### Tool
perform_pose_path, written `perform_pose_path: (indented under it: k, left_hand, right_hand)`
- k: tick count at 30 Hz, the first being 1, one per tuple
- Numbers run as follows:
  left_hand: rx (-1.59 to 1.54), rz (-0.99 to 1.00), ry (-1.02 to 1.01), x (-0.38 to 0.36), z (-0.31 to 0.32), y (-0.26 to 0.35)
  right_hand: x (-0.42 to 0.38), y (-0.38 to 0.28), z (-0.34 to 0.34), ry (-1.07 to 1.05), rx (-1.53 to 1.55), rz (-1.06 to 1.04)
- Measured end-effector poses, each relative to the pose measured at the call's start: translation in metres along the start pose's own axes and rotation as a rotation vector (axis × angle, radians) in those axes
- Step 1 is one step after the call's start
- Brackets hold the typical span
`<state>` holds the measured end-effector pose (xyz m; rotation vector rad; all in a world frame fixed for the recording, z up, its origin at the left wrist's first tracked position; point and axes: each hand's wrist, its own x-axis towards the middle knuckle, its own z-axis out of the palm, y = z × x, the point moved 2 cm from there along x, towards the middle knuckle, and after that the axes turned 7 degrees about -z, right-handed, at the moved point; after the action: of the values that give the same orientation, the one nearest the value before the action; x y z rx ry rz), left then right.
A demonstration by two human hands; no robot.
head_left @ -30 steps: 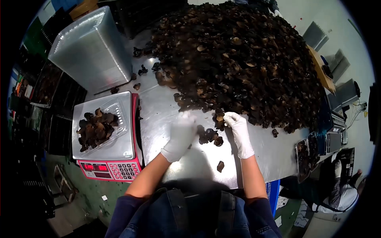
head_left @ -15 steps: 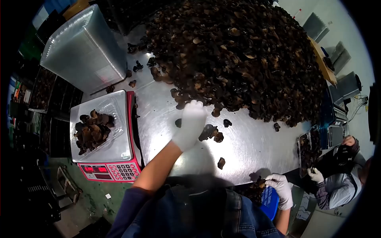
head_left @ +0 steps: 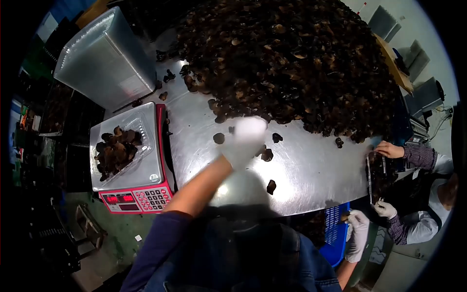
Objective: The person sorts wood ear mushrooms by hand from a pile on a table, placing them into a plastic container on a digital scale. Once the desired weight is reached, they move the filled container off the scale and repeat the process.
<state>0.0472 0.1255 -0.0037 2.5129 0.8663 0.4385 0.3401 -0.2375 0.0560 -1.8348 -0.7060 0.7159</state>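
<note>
My left hand (head_left: 249,138), in a white glove, is over the steel table at the near edge of a large heap of wood ear mushrooms (head_left: 292,68). It is smeared by motion, so its fingers and anything in them cannot be made out. A few loose wood ear pieces (head_left: 267,155) lie beside it. My right hand (head_left: 358,226), also gloved, is at the table's near right edge, beside a blue basket (head_left: 335,231). Its fingers pinch a small brown wood ear mushroom (head_left: 344,215). Dark pieces lie near the basket.
On the left, a red scale (head_left: 138,197) bears a clear plastic tray (head_left: 146,141) of wood ear. Behind it stands a tall stack of clear trays (head_left: 104,63). At the right, another person (head_left: 428,214) has both hands at a tray (head_left: 369,180).
My left hand has shifted right and slightly up. My right hand has moved right from above the basket, with less mushroom showing at its fingers. The other person's upper hand has reached left.
</note>
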Motion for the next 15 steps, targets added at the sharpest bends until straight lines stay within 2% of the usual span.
perform_pose_path:
  k: [1,2,3,4,5,6,7,8,10,12,14,15]
  left_hand:
    - [-0.115,0.064,0.442,-0.016,0.039,0.028]
    - [-0.37,0.243,0.32,-0.027,0.005,0.08]
    - [-0.184,0.074,-0.357,-0.016,0.057,0.125]
    - [-0.1,0.507,-0.46,-0.038,0.029,0.177]
    - [-0.063,0.517,-0.637,-0.062,0.089,0.21]
    - [-0.248,0.749,-0.382,-0.091,0.148,0.234]
    - [-0.501,0.695,-0.254,-0.099,0.142,0.229]
    - [-0.495,0.691,-0.248,-0.096,0.142,0.223]
    - [-0.049,0.407,-0.641,-0.063,0.078,0.192]
    - [-0.1,0.27,-0.429,-0.054,0.018,0.151]
    - [-0.028,0.269,-0.059,-0.069,0.044,0.09]
    - [-0.034,0.151,0.06,-0.073,0.031,0.07]
  right_hand:
    - [-0.001,-0.011,-0.004,0.008,0.021,0.098]
    - [0.003,-0.032,0.009,-0.013,-0.021,0.019]
    - [0.012,-0.038,0.015,-0.056,-0.024,-0.022]
    - [0.021,-0.042,0.018,-0.098,-0.028,-0.067]
    - [0.034,-0.038,0.023,-0.127,-0.012,-0.066]
    - [0.043,-0.048,0.045,-0.084,0.096,0.004]
    - [0.057,-0.044,0.06,-0.136,0.02,-0.071]
    - [0.073,-0.034,0.076,-0.184,-0.054,-0.148]
    - [0.087,-0.035,0.125,-0.242,0.18,-0.137]
    - [0.095,-0.041,0.169,-0.269,0.172,-0.119]
    - [0.095,-0.054,0.213,-0.373,0.252,-0.101]
    - [0.097,-0.05,0.229,-0.427,0.185,-0.108]
